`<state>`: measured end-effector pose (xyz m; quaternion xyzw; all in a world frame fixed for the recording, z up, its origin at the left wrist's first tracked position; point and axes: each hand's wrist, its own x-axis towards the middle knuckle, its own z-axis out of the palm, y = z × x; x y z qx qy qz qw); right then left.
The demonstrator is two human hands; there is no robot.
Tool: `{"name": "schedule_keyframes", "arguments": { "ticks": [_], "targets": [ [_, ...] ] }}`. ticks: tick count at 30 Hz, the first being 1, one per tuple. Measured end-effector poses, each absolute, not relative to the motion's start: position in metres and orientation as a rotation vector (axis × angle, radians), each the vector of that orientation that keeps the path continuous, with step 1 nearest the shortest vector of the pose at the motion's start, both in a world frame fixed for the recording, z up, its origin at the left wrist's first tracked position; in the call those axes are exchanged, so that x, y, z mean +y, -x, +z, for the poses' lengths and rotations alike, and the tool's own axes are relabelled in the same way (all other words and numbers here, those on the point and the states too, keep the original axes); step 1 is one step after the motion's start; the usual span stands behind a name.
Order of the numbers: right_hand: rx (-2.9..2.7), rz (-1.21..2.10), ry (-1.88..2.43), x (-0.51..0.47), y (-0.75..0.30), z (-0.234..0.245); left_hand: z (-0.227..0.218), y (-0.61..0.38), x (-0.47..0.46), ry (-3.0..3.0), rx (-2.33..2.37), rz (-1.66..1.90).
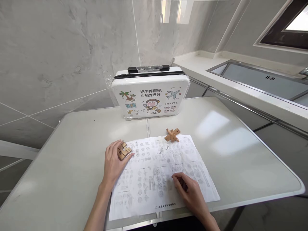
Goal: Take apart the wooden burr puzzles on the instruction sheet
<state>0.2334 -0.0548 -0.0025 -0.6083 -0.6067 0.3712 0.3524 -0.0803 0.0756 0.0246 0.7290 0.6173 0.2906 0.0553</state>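
Observation:
My left hand (115,162) rests on the white table (72,154) at the left edge of a printed instruction sheet (161,175), fingers curled round a small wooden puzzle block (123,150). On the sheet's lower right part lies my right hand (190,191), its fingers curled with the fingertips pressing the paper; nothing shows in it. A second wooden puzzle, cross-shaped (172,135), sits at the sheet's top edge, apart from both hands.
A small white case (150,96) with cartoon travel prints and a black handle stands upright at the table's far side, against a grey tiled wall. A counter with a steel sink (260,78) runs along the right. The table's edge is near me.

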Motion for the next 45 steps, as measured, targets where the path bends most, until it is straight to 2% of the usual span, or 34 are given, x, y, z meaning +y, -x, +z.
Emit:
{"name": "schedule_keyframes", "arguments": {
  "ticks": [7,13,19,23,28,39,45],
  "targets": [
    [-1.525,1.051,1.557,-0.051,-0.233,0.005,0.027,0.047,0.065,-2.293,1.653,0.970],
    [-1.185,1.412,1.437,-0.019,-0.240,0.017,0.025,0.014,0.056,-2.103,1.379,0.812],
    [-0.607,1.810,1.112,0.039,-0.249,0.016,0.026,-0.009,0.055,-1.979,1.336,0.706],
    [-0.419,1.959,0.837,0.070,-0.253,0.005,0.028,-0.016,0.060,-1.994,1.309,0.729],
    [-0.373,2.025,0.658,0.087,-0.254,-0.002,0.025,-0.019,0.069,-1.883,1.311,0.785],
    [-0.526,2.039,0.717,0.086,-0.248,-0.004,0.021,-0.011,0.074,-1.653,1.346,0.859],
    [-0.665,2.250,0.619,0.075,-0.242,-0.004,0.018,-0.011,0.073,-1.565,1.313,1.009]
  ]
}}
